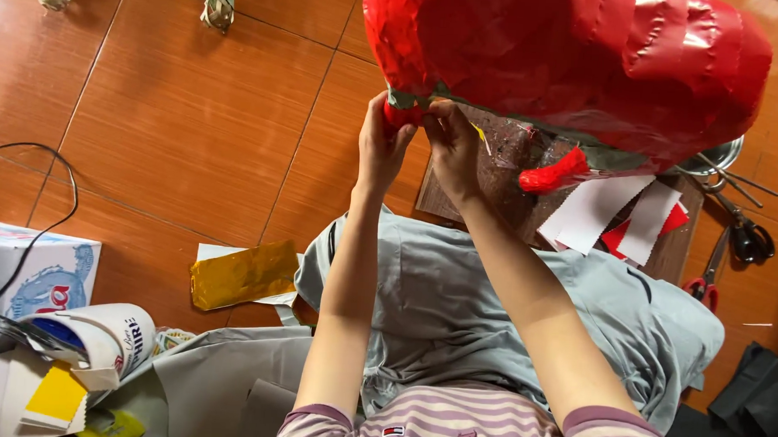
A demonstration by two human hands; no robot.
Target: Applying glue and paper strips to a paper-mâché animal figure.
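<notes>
Overhead, I see both hands raised to the underside of a large red paper-covered figure (579, 61) that fills the top right of the view. My left hand (382, 144) is closed around a short red stub (402, 114) sticking out of the figure's lower edge, fingers curled narrow about it. My right hand (452, 143) presses against the same stub from the other side, fingertips pinched at the seam where grey uncovered material shows; whether it holds a separate scrap there I cannot tell. A second red stub (553, 175) juts down further right, untouched. Beneath the figure lies a dark brown board (495, 184) on the orange tiled floor (175, 104), with white paper pieces (595, 210) and a red paper scrap (620, 237) on it. Scissors with a red handle (710, 272) lie at the board's right edge, darker scissors (747, 234) just beside them, a metal bowl (715, 158) behind. On the floor to the left: a gold foil sheet (242, 275), a white cardboard box (32, 277) and yellow paper (56, 394).
</notes>
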